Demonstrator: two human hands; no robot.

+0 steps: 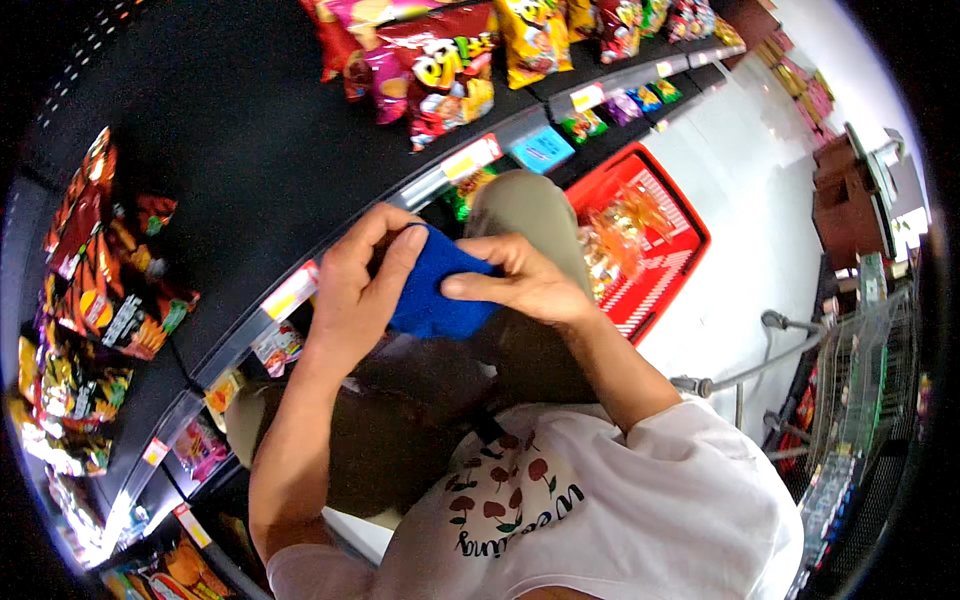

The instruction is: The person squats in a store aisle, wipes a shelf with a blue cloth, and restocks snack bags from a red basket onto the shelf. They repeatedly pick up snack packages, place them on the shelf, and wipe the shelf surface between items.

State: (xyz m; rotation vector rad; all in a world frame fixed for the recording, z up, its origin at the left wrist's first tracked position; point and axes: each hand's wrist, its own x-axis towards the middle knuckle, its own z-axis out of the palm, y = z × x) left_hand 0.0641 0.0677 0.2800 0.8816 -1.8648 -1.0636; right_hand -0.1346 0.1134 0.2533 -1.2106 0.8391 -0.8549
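A folded blue cloth (442, 289) is pinched between my two hands, above my lap and close to the shelf's front edge. My left hand (367, 281) grips its left side, with the thumb lying on top. From the right, my right hand (525, 281) holds the other side, its thumb pressed across the face of the cloth. The black shelf (247, 150) stretches out beyond my hands, with a bare stretch between two groups of snack bags. Under the cloth, the dark area at my legs shows little detail.
Snack bags (454, 75) stand at the shelf's far end; more bags (112, 285) lean at left. Price tags (292, 289) line its edge. A light blue packet (541, 150) and small bags sit lower. A red basket (660, 255) holding wrapped goods is beside my knee (525, 217). Metal racks (855, 375) stand right.
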